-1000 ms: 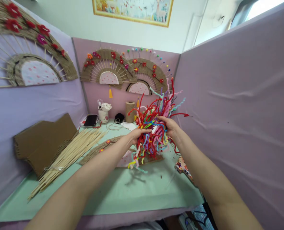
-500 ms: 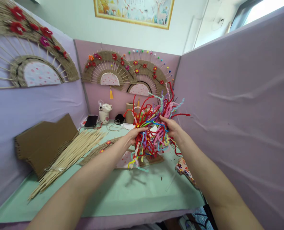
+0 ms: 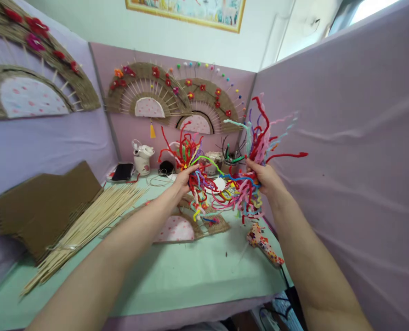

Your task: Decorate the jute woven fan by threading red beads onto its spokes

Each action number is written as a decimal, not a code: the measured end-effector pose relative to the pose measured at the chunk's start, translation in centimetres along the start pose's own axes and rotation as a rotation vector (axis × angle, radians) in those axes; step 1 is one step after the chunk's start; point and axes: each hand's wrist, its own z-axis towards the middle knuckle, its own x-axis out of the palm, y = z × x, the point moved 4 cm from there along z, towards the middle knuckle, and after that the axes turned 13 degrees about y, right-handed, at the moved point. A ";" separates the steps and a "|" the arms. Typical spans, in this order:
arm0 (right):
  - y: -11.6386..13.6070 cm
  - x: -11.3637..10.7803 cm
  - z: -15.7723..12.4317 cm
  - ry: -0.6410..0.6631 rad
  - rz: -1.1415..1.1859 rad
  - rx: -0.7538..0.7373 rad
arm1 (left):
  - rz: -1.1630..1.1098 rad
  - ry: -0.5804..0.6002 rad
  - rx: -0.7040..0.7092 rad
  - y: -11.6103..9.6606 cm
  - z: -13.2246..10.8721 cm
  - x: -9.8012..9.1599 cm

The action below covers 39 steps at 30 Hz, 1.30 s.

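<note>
My left hand (image 3: 184, 178) is closed around a bunch of fuzzy pipe cleaners (image 3: 199, 184), mostly red with pink, purple, green and yellow ones. A second, larger bunch of pipe cleaners (image 3: 259, 147) in red, pink and pale blue is gripped by my right hand (image 3: 264, 176). Both bunches are held up above the table, and several tangled strands, among them a blue and a green one, still stretch between them. Beneath them on the table lies a woven twine fan (image 3: 175, 228) with a pink-dotted half-round centre, partly covered by my left forearm.
Left on the green table (image 3: 177, 276) lie a bundle of thin sticks (image 3: 90, 230) and cut cardboard (image 3: 46, 202). A phone (image 3: 123, 172) and white thermos-shaped pot (image 3: 143, 158) stand behind. A flower-patterned glue gun (image 3: 264, 243) lies at right. Finished fans (image 3: 149, 87) hang on the partition.
My hands have moved apart, splitting one tangled mass of pipe cleaners into two bunches. The right bunch went right, the left one slightly left, and the view shifted a little.
</note>
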 end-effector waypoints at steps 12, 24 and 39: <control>-3.2 3.1 0.6 0.236 -0.036 0.139 | 0.088 0.165 -0.061 3.8 2.1 3.4; -2.8 4.4 2.2 0.177 -0.014 0.138 | 0.102 0.251 -0.124 4.4 3.5 5.3; -1.9 -0.4 3.9 0.109 0.231 0.260 | 0.081 0.180 -0.245 4.5 7.2 3.5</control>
